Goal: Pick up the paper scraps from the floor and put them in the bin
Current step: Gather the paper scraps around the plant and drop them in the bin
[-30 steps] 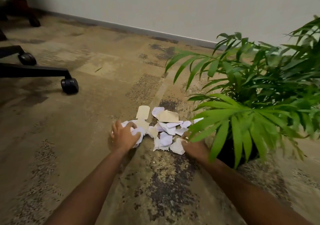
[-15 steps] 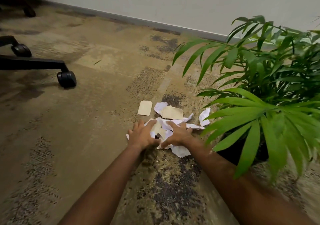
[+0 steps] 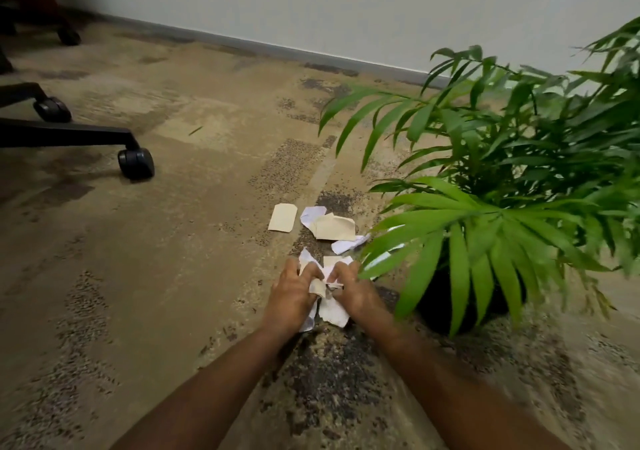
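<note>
The left hand [image 3: 290, 297] and right hand [image 3: 354, 292] are pressed together, fingers curled around a bunch of crumpled white and cream paper scraps [image 3: 325, 293] low over the mottled brown carpet floor [image 3: 173, 241]. More loose scraps [image 3: 329, 226] lie just beyond, beside the green leafy potted plant [image 3: 502, 186]. No bin is in view. The paper looks very light, limp and crushable, so squeezing it into a wad from both sides should hold best; flat pieces may slip out
</note>
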